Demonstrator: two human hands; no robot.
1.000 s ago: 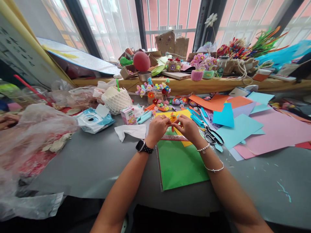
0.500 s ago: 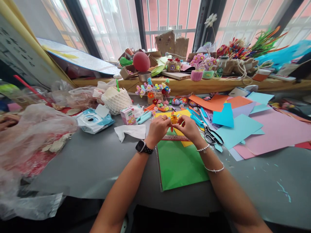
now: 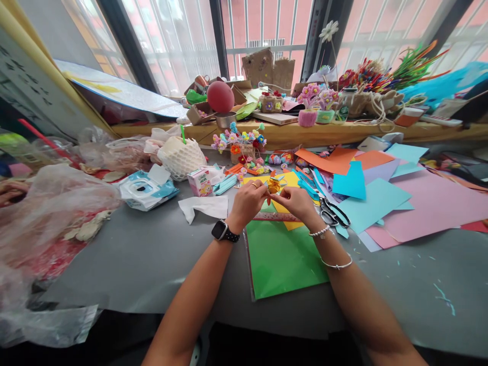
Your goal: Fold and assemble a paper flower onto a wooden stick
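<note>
Both of my hands meet above the paper pile and pinch a small orange-yellow paper piece (image 3: 275, 186) with curled loops. My left hand (image 3: 249, 199), with a watch at its wrist, grips it from the left. From the right my right hand (image 3: 296, 202) closes its fingertips on the same piece. Its exact shape is partly hidden by my fingers. Beneath and in front of the hands lies a green paper pack (image 3: 284, 262) in a clear sleeve, with yellow paper (image 3: 293, 180) behind it. Black-handled scissors (image 3: 333, 212) lie just right of my right hand.
Coloured paper sheets (image 3: 430, 208) spread over the right side. A wipes pack (image 3: 147, 189), a small carton (image 3: 200, 182) and a tissue (image 3: 204, 207) lie to the left, beside plastic bags (image 3: 53, 213). Pipe-cleaner flowers (image 3: 242, 137) stand behind. At the far left edge shows another person's hand (image 3: 13, 190).
The orange-yellow piece has turned slightly between my fingers, and its loops show more above them. My right hand has shifted a little; the surroundings are the same.
</note>
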